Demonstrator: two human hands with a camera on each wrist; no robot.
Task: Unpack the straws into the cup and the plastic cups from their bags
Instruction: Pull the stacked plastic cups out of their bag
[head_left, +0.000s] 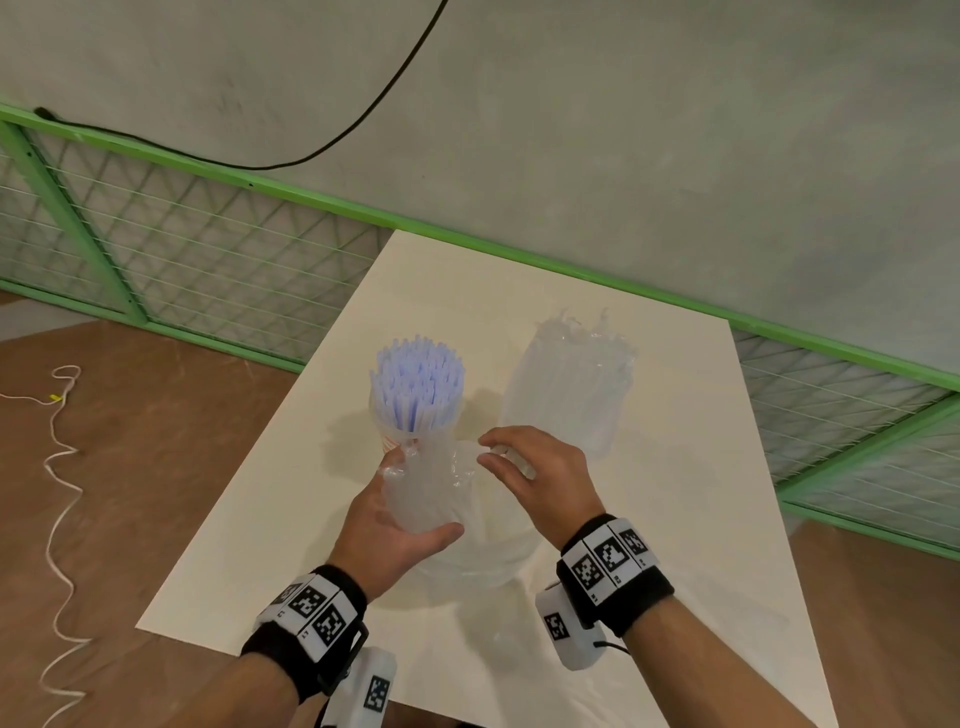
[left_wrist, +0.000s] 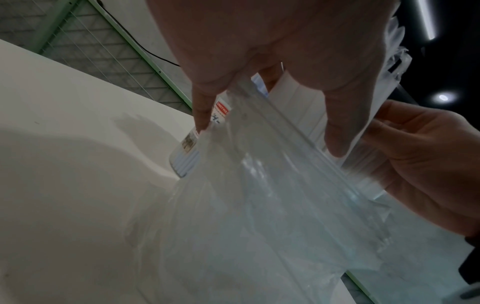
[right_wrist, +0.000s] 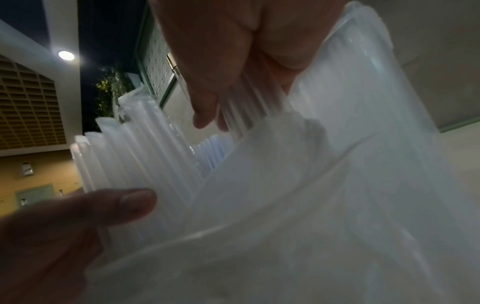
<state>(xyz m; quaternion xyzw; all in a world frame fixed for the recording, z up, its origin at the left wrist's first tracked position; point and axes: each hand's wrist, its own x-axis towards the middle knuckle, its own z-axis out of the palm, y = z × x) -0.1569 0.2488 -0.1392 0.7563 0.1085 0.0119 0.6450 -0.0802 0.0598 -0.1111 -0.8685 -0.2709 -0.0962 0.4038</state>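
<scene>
On the white table (head_left: 675, 519) stands a clear cup (head_left: 415, 415) full of pale purple straws (head_left: 418, 374). Just in front of it my left hand (head_left: 418, 499) grips a stack of clear plastic cups (head_left: 426, 493) still wrapped in its thin plastic bag (left_wrist: 259, 205), thumb on the near side. My right hand (head_left: 485, 449) pinches the loose bag plastic at the top of the stack between forefinger and thumb. In the right wrist view the ribbed cup walls (right_wrist: 145, 160) show under my fingers (right_wrist: 205, 115). The bag's lower end drapes onto the table.
A second bagged stack of clear cups (head_left: 569, 384) lies on the table behind my right hand. A green mesh fence (head_left: 208, 260) runs behind the table, and a white cord (head_left: 57, 493) lies on the brown floor to the left.
</scene>
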